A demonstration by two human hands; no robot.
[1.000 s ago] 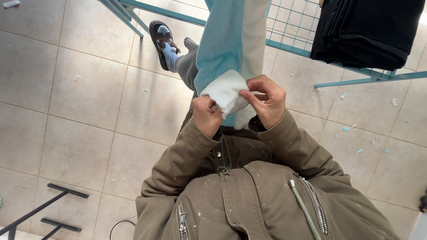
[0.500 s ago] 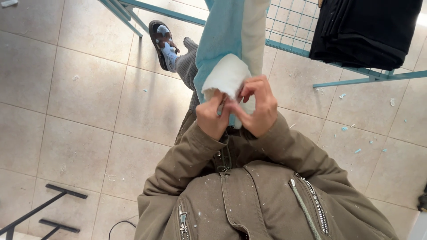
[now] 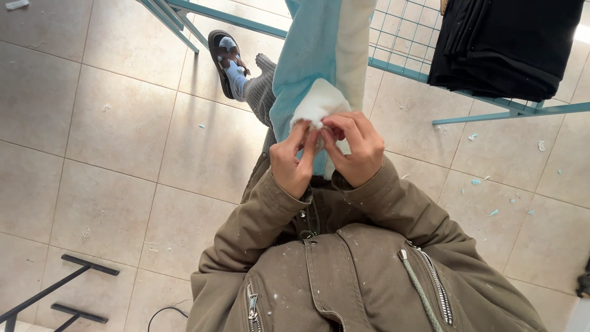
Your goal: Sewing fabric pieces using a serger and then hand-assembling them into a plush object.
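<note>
White fleece lining [image 3: 316, 104] of a light-blue garment [image 3: 301, 55] bunches just above my hands: I see my left hand [image 3: 294, 161] and right hand [image 3: 355, 149] pinching its edge between pressed fingertips [image 3: 311, 136], above a tiled floor [image 3: 123, 141] beside a blue rack [image 3: 430, 74].

Pale tiled floor [image 3: 123, 154], scattered white and blue scraps [image 3: 491, 212]. Teal metal rack [image 3: 510, 110] with wire grid [image 3: 405, 31]; folded black cloth [image 3: 504, 43] on it. Sandalled foot in blue sock [image 3: 228, 64]. Black stand legs [image 3: 74, 289] lower left, dark cable [image 3: 163, 313] nearby.
</note>
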